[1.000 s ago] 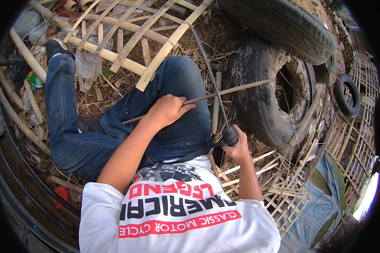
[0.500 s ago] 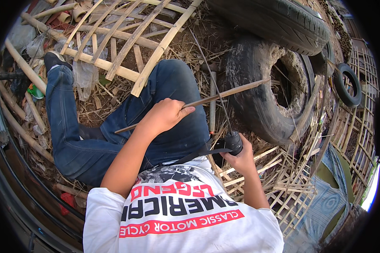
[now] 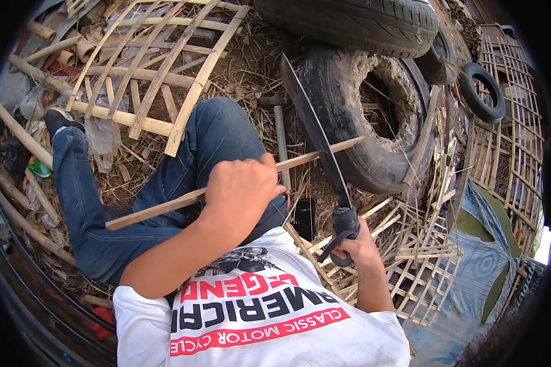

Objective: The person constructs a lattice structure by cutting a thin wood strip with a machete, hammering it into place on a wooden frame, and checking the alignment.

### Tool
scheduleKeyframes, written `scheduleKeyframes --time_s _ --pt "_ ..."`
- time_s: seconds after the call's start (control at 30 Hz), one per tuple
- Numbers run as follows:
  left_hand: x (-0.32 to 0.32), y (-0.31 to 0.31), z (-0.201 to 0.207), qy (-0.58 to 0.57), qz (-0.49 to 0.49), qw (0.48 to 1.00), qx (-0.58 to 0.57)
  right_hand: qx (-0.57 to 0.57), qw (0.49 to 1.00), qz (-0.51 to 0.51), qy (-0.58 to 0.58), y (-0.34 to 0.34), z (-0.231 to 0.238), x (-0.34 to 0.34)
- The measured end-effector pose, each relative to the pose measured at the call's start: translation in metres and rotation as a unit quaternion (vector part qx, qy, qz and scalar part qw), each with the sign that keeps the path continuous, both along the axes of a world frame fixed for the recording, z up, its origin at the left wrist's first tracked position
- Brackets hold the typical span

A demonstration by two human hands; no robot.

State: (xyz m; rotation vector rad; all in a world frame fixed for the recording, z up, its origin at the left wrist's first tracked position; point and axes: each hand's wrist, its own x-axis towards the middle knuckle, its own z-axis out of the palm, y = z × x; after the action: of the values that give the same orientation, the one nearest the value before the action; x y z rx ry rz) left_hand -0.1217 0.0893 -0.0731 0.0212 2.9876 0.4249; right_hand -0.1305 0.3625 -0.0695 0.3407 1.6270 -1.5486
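the left hand (image 3: 242, 186) has its grip wrapped round a wooden strip (image 3: 159, 208), slanting over the jeans (image 3: 89, 183) toward a tire (image 3: 324, 79). the right hand (image 3: 360, 246) has its grip around a machete's (image 3: 312, 122) black handle (image 3: 345, 222); the blade crosses the strip, contact unclear. a skid along the wood could gash the left hand; a loose hold might let the strip twist.

Your left hand (image 3: 242, 188) grips the wooden strip (image 3: 147, 211). Your right hand (image 3: 359, 243) grips the machete (image 3: 320, 140) by its black handle (image 3: 345, 221). In view, the blade (image 3: 316, 130) crosses the strip near the worn tyre (image 3: 373, 172).
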Motion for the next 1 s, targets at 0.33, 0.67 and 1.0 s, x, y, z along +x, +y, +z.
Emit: scheduleKeyframes --time_s 0.33,0.67,1.0 --pt "-0.027 -0.034 0.054 -0.046 -0.079 0.976 -0.195 -0.175 0.973 -0.033 -0.149 -0.039 -0.013 -0.015" --pt "-0.095 0.005 0.093 0.088 -0.174 0.930 -0.312 -0.160 0.984 -0.024 -0.070 -0.023 -0.003 -0.043" --pt "-0.063 0.111 0.011 0.214 -0.522 0.797 0.215 -0.252 0.958 -0.126 -0.052 -0.018 0.003 -0.049"
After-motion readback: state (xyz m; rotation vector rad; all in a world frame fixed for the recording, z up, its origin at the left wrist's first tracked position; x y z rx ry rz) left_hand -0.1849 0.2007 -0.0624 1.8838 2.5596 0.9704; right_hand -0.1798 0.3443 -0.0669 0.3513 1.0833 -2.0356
